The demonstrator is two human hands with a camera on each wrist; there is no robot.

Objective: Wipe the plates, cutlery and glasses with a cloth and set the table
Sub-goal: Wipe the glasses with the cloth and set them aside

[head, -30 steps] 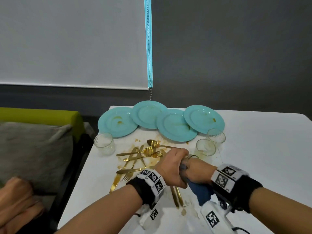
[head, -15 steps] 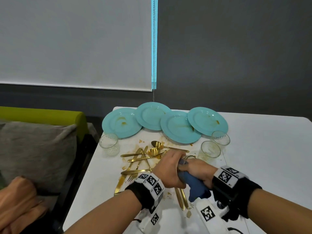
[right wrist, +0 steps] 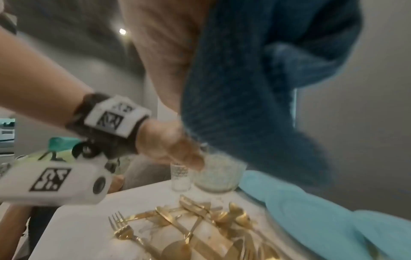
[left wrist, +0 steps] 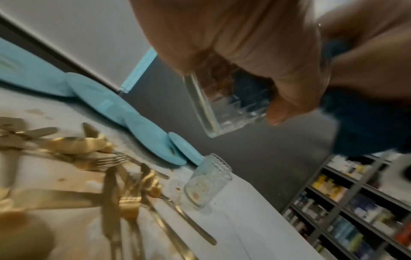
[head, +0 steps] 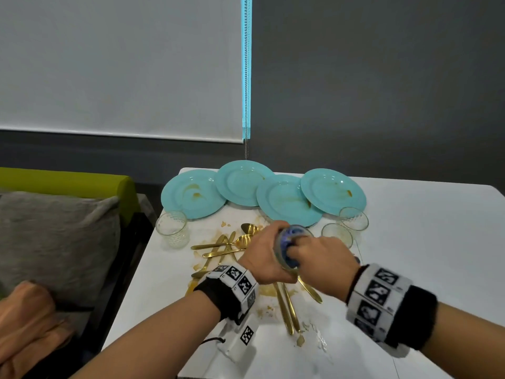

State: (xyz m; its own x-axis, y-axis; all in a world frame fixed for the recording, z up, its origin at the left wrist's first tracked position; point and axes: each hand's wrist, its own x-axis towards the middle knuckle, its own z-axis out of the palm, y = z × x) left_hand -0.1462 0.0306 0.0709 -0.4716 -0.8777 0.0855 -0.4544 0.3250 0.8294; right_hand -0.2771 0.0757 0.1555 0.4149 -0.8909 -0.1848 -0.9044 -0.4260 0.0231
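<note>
My left hand (head: 262, 258) grips a clear ribbed glass (head: 281, 259) tilted above the cutlery. My right hand (head: 319, 255) pushes a blue cloth (head: 289, 239) into its mouth, fingers curled in the cloth. The left wrist view shows the glass (left wrist: 213, 109) under my left fingers (left wrist: 286, 98); the cloth (left wrist: 367, 123) bulges out on the right. The cloth (right wrist: 244, 88) fills the right wrist view. Several stained turquoise plates (head: 284, 203) overlap along the table's far edge. Gold cutlery (head: 218, 247) lies heaped under my hands. Three more glasses (head: 172, 231) (head: 337, 235) (head: 354, 218) stand on the table.
The white table (head: 423, 242) has brown sauce smears and crumbs (head: 269, 289) around the cutlery. Its left edge borders a green bench with a grey cushion (head: 54, 236). Another person's hands (head: 27, 324) rest at lower left. A blind cord (head: 246, 77) hangs behind the plates.
The glass has come up and tilted between my hands. The cloth, which hung below my right hand, is now stuffed into the glass.
</note>
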